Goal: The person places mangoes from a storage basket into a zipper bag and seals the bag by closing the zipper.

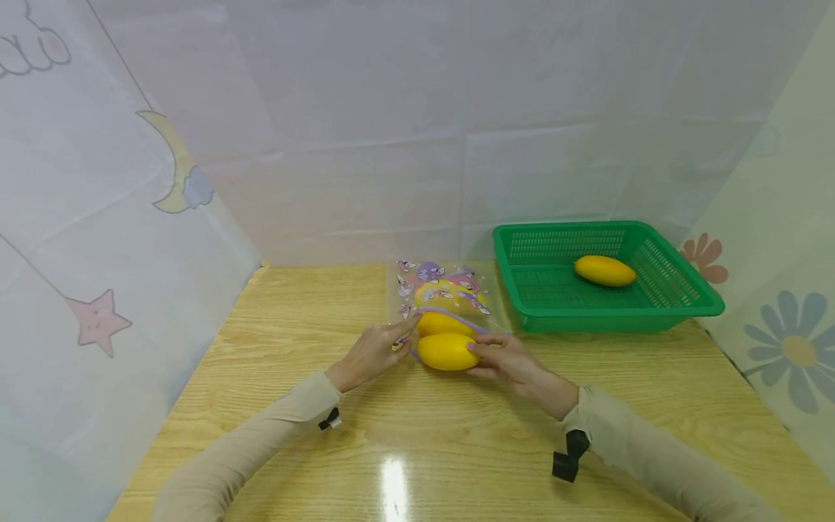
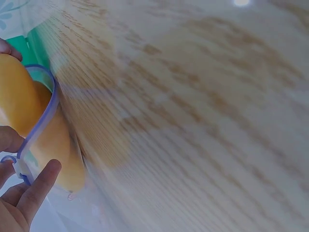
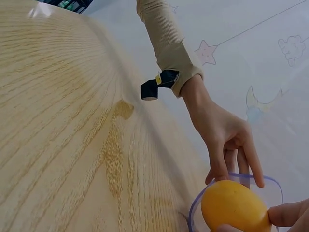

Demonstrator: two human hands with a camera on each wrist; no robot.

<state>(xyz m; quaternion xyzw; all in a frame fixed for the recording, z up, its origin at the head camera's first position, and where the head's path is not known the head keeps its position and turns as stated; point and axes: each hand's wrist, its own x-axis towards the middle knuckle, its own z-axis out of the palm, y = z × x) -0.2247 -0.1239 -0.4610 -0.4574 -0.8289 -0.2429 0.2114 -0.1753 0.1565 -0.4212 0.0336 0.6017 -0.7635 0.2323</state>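
A clear zip bag [image 1: 427, 272] with printed figures and a purple zip edge lies on the table, its mouth towards me. Yellow mangoes [image 1: 443, 324] show inside it. My left hand [image 1: 373, 355] pinches the bag's rim at the left of the mouth; beside those fingers, a white slider [image 2: 20, 166] appears in the left wrist view. My right hand [image 1: 515, 365] grips another mango [image 1: 446, 352] by its right end, at the bag's opening. In the right wrist view, this mango [image 3: 234, 208] stands in front of the purple rim, with the left hand [image 3: 224, 130] behind it.
To the right at the back of the wooden table [image 1: 313, 304] stands a green plastic basket [image 1: 607, 319] with one mango [image 1: 604, 270] in it. A pale printed sheet [image 1: 365, 181] hangs behind the table and along its sides.
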